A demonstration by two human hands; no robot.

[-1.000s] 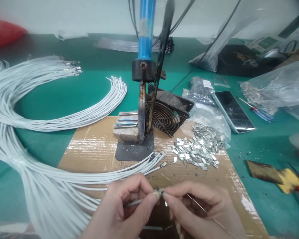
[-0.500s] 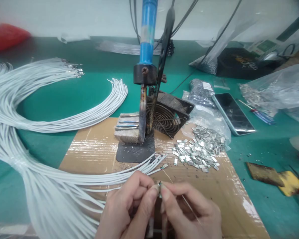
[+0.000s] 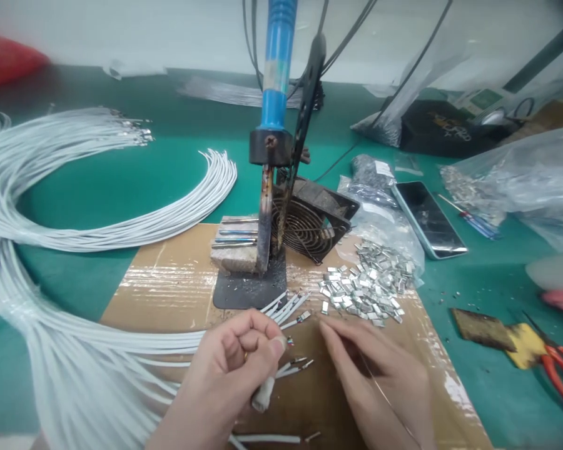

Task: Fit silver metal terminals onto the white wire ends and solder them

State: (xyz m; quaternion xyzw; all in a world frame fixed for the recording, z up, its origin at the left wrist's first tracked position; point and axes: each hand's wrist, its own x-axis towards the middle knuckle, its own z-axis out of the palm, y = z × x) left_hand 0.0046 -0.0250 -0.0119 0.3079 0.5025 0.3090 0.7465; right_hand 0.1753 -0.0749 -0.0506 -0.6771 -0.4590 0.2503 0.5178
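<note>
My left hand (image 3: 237, 365) pinches the end of a white cable, whose small coloured wires (image 3: 289, 341) stick out past the thumb. To its right, my right hand (image 3: 380, 369) has thumb and forefinger together, and a thin solder-like wire (image 3: 387, 400) runs under its palm. Whatever is at its fingertips is too small to make out. White cables (image 3: 169, 340) fan in from the left, some ending near my fingers, one with a small metal connector (image 3: 303, 317). A pile of small metal connectors (image 3: 366, 287) lies beyond my right hand.
A blue-handled soldering iron (image 3: 274, 106) stands upright on a stand before me, beside a black fan (image 3: 309, 225). Cardboard (image 3: 164, 275) covers the green table. At right are a phone (image 3: 431, 219), a screwdriver (image 3: 478, 225), red-handled pliers (image 3: 560, 375) and plastic bags (image 3: 539, 175).
My hands were together at the wire ends and are now apart. The left has shifted slightly left, the right has moved right. More cable ends show between them.
</note>
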